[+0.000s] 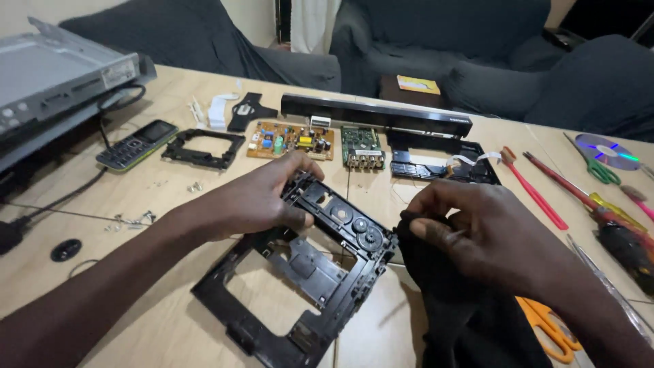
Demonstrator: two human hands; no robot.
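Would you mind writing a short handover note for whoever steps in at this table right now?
Left hand: gripping the upper edge of the black plastic tray frame, which lies flat on the table.
Right hand: pinching a black cloth against the frame's gear corner.
Laid out behind: brown circuit board, green circuit board, long black front panel, a smaller black frame, loose screws.
Tools at right: screwdrivers, orange scissors, a disc.
Done: the unit is stripped into parts.
Left: the frame is in hand with the cloth on it; the parts are not put back together.
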